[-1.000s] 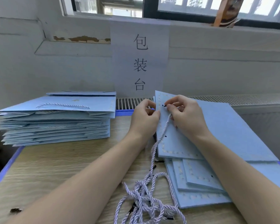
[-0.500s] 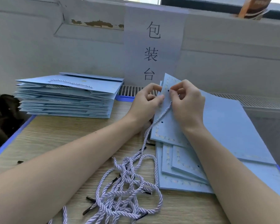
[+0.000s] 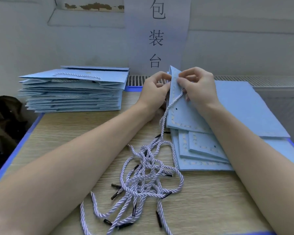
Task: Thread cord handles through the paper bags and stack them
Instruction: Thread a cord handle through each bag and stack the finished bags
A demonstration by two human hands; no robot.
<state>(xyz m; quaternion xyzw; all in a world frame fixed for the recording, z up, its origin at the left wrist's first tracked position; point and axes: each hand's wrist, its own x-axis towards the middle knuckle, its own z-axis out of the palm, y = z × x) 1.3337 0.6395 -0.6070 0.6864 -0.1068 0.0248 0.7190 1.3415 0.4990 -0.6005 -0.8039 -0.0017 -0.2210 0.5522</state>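
Bag: top blue paper bag [image 3: 180,107], lifted edge, right of the cord pile [image 3: 143,180].
Right hand [image 3: 199,89]: pinches a cord [image 3: 171,106] at the bag's rim.
Left hand [image 3: 154,92]: grips the rim's far side.
Finished stack [image 3: 75,92]: far left of the pile.

A white paper sign [image 3: 157,33] with three black Chinese characters hangs on the pale grey wall [image 3: 41,44], reaching down to the slatted metal radiator grille [image 3: 136,80] behind the light wooden table with its blue edge [image 3: 61,133]. A dark olive fabric bundle [image 3: 3,119] sits beside the table. Brown patches of peeled paint [image 3: 92,6] mark the ledge above.
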